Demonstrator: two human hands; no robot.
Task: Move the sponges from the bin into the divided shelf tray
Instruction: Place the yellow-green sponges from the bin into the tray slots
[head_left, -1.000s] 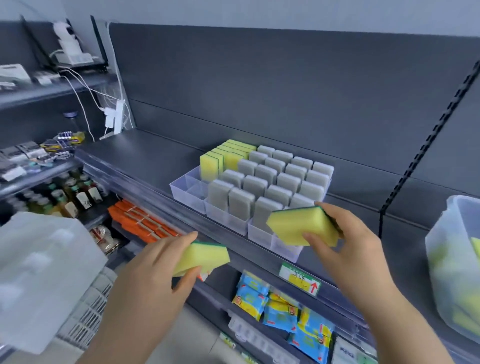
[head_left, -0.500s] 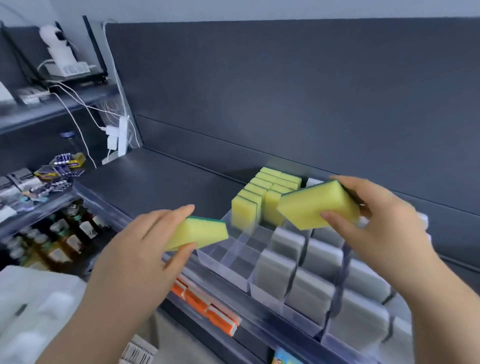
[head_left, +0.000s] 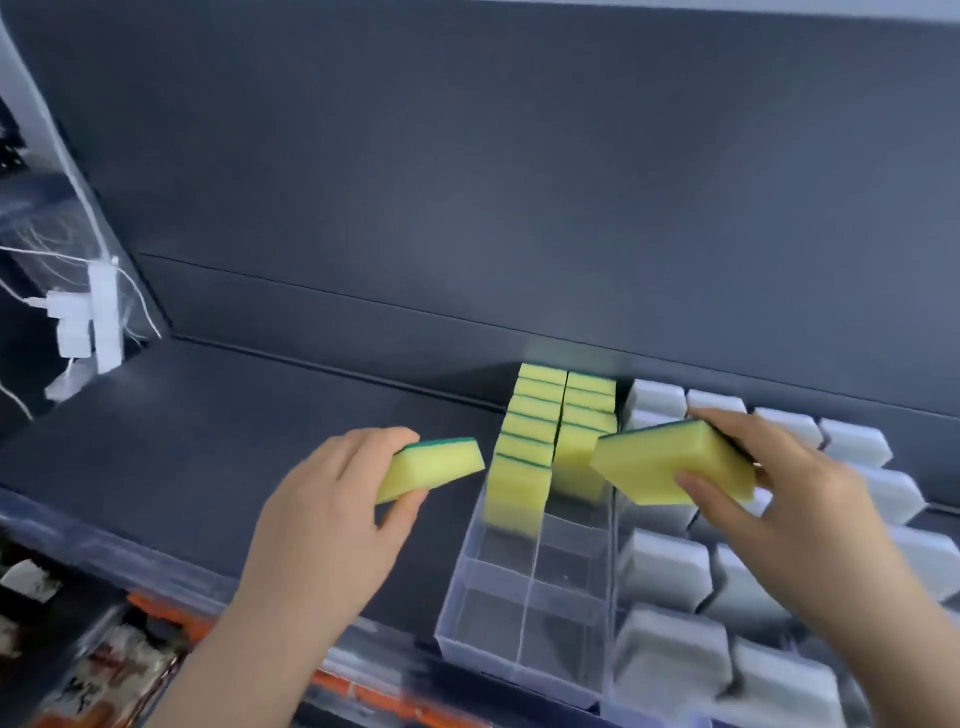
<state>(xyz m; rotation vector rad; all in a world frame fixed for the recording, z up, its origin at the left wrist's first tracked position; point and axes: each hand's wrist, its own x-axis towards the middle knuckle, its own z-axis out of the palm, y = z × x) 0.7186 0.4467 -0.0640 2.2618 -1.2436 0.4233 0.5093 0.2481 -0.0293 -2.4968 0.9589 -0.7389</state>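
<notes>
left hand (head_left: 332, 514) pinches a spongy yellow block (head_left: 431, 467); right hand (head_left: 774, 499) grips another (head_left: 670, 467) above the clear tray's (head_left: 519, 660) empty front cells.

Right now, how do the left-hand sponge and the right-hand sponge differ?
The left sponge hangs over bare shelf beside the tray; the right sponge hangs over the tray. The left sponge shows a broad green strip on top; the right sponge only a thin green edge. Both are yellow with green backing.

Head-height view, down onto shelf (head_left: 218, 467)
</notes>
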